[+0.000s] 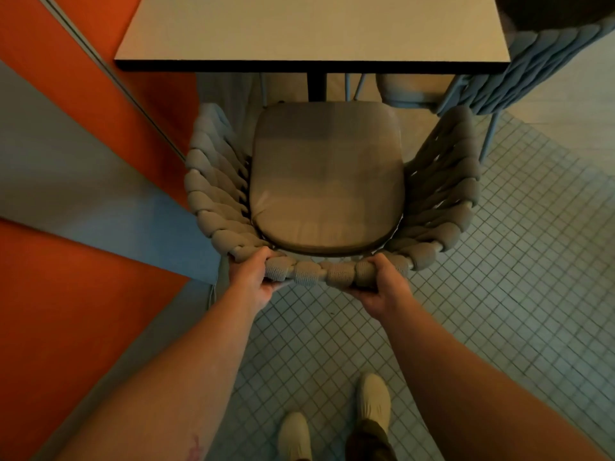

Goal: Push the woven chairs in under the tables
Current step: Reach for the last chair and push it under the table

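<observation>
Left hand: the left hand (253,280) is clenched around the top rail of the woven chair (213,197) at the back's left end, thumb over the top, fingers curled under the braid.
Right hand: the right hand (382,287) grasps the same rail toward the right end, thumb on top, fingers wrapped beneath.
Arms: both bare forearms reach forward from the lower edge of the view, the 2 hands apart on the rail with a stretch of braid between them.
Woven chair: grey-beige, thick braided cords forming a curved back and 2 side arms; it stands on the floor facing the worktop (312,31).
Seat cushion: a tan seat cushion (326,178) lies flat inside the woven shell.
Chair position: the cushion's front edge sits just at the near edge of the worktop; nearly the whole seat is out from under it.
Worktop: pale rectangular top with a dark edge band, carried on a dark central post (317,86).
Second chair: a second woven chair (519,74), blue-grey in this light, stands at the worktop's right corner, its thin legs showing below.
Floor: small square tiles (499,261) under the chair and the feet; to the left, orange and grey panels (66,181) meet at angles.
Feet: 2 pale shoes (372,399) stand on the tiles behind the chair, the right one further forward.
</observation>
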